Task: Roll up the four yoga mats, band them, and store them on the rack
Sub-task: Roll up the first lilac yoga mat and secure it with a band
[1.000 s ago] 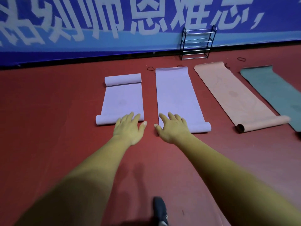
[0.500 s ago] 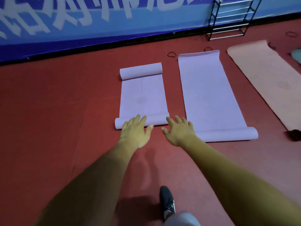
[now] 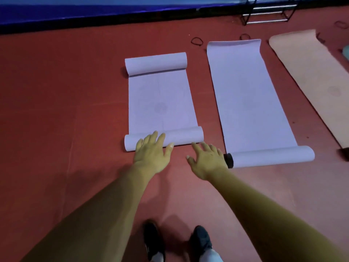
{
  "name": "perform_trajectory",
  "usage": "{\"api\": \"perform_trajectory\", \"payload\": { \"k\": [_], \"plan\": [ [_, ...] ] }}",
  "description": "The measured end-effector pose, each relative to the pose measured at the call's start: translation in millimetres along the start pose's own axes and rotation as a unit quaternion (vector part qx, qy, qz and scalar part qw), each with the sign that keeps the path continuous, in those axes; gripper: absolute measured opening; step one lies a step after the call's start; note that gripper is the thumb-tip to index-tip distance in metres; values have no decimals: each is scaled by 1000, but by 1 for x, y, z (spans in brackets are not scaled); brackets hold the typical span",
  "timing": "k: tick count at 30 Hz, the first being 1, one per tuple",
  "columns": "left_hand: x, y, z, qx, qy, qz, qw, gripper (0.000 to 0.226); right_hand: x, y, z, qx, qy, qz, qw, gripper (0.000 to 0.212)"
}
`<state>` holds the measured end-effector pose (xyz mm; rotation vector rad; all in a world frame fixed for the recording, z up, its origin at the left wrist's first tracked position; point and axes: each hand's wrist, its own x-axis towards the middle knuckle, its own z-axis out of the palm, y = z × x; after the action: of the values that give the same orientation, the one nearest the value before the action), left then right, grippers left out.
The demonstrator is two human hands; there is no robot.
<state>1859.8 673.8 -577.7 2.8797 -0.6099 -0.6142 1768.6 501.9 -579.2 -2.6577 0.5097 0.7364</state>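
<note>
Risk of a skewed, coned roll from pushing now with the left hand (image 3: 151, 156) alone, set toward the left end of the near roll (image 3: 181, 136) of the left mat (image 3: 160, 103). Risk too of a slack core from rolling without pressing down, and of running into the far roll (image 3: 156, 63), curled at the mat's other end beyond the near roll, leaving two scrolls awkward to close with a band (image 3: 191, 41). Left fingers (image 3: 153, 138) straight and slightly spread, lying flat over the top of the near roll, thumb out to the right along its near edge; resting on it, not gripping. Right hand (image 3: 205, 161) just off the near roll's right end, over bare floor (image 3: 56, 110), fingers straight and fanned apart, holding nothing; index tip at the roll's edge, contact impossible to tell. Second mat (image 3: 245, 95) right of the near roll, flat but curled at its near end; peach mat (image 3: 311, 76) further right; rack (image 3: 268, 14) far beyond and to the right. No banding or racking done yet.
</note>
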Motion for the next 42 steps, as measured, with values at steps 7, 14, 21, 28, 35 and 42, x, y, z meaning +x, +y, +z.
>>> {"api": "perform_trajectory", "payload": {
  "k": [7,14,21,28,35,42],
  "plan": [
    [93,-70,135,-3,-68,-31,997,65,139,-9,114,3,-32,-9,999,64],
    [231,-116,276,-3,-81,-45,996,64,312,21,237,-16,-57,-32,998,63],
    [345,-152,356,18,-88,-58,994,65,455,43,282,-40,-37,-49,997,63],
    [427,-173,398,2,-67,-58,996,66,536,39,303,-49,0,-90,995,58],
    [410,-174,432,72,-30,-58,995,70,522,38,328,-91,27,-58,994,58],
    [363,-187,446,14,-34,-9,999,54,473,41,354,-62,6,-62,996,56]
  ]
}}
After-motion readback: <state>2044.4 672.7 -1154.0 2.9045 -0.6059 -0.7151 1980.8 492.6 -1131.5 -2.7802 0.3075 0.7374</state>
